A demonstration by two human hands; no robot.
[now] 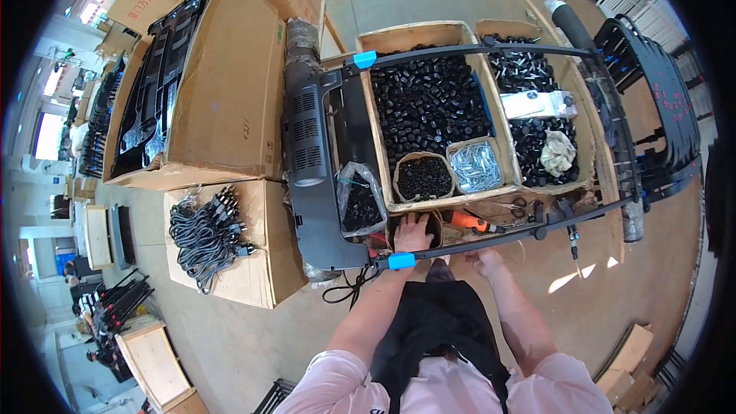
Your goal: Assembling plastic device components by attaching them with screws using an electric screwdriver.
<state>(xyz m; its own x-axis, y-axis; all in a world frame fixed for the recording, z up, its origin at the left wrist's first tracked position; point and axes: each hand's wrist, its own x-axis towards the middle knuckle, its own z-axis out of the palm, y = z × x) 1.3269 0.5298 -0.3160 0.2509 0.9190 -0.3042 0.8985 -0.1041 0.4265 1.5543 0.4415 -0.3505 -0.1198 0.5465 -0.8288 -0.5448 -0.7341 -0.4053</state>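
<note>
The left hand (pixel 412 231) is reaching into a small round tub (pixel 416 224) at the near edge of the bench (pixel 606 230), fingers spread and pressing down inside it; what they are touching is hidden under the palm, so whether the hand is gripping anything cannot be told. The right hand (pixel 486 261) is sitting just below the near rail of a dark plastic frame (pixel 491 236) that is lying across the bench, fingers curled, but it is too small and shadowed to tell whether it is clasping something. An orange-handled tool (pixel 469 221) is lying just beside the tub, partly covered by the rail.

Behind the tub, a wooden tray (pixel 372 119) is holding a heap of small black caps (pixel 429 103), a round bag of more black pieces (pixel 423 177) and a bag of shiny metal parts (pixel 475 166). A second compartment at the right edge is carrying black parts, a white box (pixel 537 104) and a crumpled rag (pixel 558 152). A clear bag (pixel 360 201) is slumping at the tray's left corner.

To the left, open cardboard boxes (pixel 230 100) are standing on the concrete floor (pixel 230 337); one is showing black panels, their far ends bending into the lens rim. A bundle of black cables (pixel 205 234) is resting on a lower carton. Figures at the far left edge are too distorted to make out.
</note>
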